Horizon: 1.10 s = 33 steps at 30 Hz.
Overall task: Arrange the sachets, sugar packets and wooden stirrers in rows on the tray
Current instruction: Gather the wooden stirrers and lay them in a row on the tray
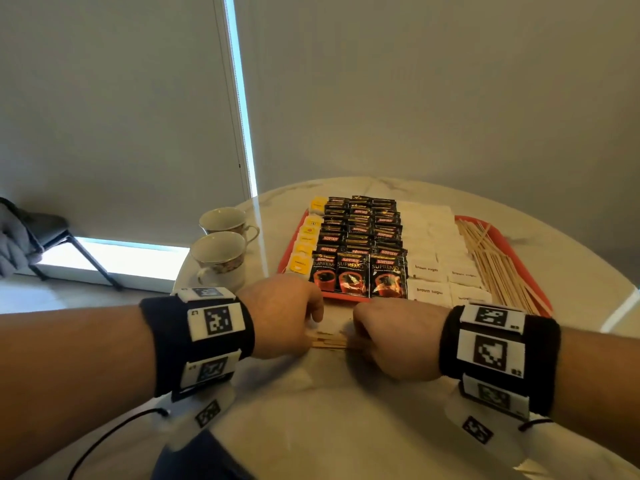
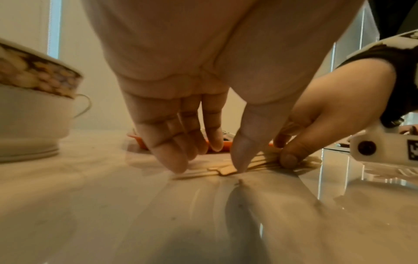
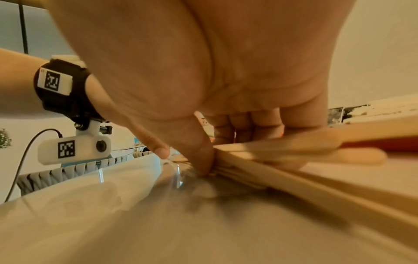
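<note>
On the marble table (image 1: 329,410) just in front of the red tray (image 1: 346,298) lies a small bundle of wooden stirrers (image 1: 329,341) (image 2: 224,171) (image 3: 294,171). My right hand (image 1: 349,336) (image 3: 210,160) pinches the bundle between thumb and fingers. My left hand (image 1: 318,327) (image 2: 207,167) points down, its straight thumb and fingertips touching the stirrers' near ends. The tray holds rows of yellow sachets (image 1: 306,237), black coffee sachets (image 1: 360,244), white brown sugar packets (image 1: 429,268) and a loose spread of stirrers (image 1: 495,268) at its right.
Two teacups (image 1: 221,258) (image 1: 225,220) stand left of the tray, the nearer one close to my left hand (image 2: 34,116). A dark chair (image 1: 52,233) is on the floor at far left. The table's round edge curves behind the tray.
</note>
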Motion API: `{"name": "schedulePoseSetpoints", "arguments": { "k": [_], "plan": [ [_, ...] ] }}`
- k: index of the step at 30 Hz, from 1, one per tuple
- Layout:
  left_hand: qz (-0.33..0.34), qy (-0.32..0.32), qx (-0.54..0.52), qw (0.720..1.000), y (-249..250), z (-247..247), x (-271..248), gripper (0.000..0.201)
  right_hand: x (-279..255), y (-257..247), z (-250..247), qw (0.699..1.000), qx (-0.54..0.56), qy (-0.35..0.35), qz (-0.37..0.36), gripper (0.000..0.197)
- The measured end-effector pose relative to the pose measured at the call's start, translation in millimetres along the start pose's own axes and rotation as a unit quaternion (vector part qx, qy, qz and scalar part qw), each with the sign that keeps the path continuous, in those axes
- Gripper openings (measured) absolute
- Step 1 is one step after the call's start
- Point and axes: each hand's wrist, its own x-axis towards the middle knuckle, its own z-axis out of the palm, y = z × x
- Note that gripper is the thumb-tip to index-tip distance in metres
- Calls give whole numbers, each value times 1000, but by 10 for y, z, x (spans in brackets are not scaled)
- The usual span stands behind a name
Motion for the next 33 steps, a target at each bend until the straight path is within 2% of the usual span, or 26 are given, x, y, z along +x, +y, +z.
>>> {"name": "schedulePoseSetpoints", "arguments": {
  "k": [7, 14, 20, 25, 27, 30, 32, 33],
  "plan": [
    [-10, -17, -8, 1000, -90, 24, -24, 17, 130, -77, 24, 999, 25, 25, 15, 20],
    [-4, -3, -20, 1000, -148, 26, -9, 15, 137, -130, 44, 999, 18, 39, 3, 30],
    [0, 32, -33, 999, -188, 16, -20, 12, 201, -110, 53, 998, 31, 57, -18, 25],
    [1, 103, -83, 991, -250, -134, -44, 12, 259, -56, 2, 994, 62, 90, -24, 16],
    [-4, 132, -152, 979, -273, -183, -59, 14, 266, -29, -64, 986, 109, 124, -34, 12],
    [-30, 169, -280, 944, -270, -278, -61, 31, 252, 40, -227, 961, 223, 158, -49, 10],
    [-9, 202, -357, 912, -230, -369, -12, 37, 234, 50, -308, 945, 288, 147, -58, 8],
    [15, 214, -389, 896, -187, -411, 10, 41, 235, 30, -333, 938, 311, 140, -61, 14]
  ]
}}
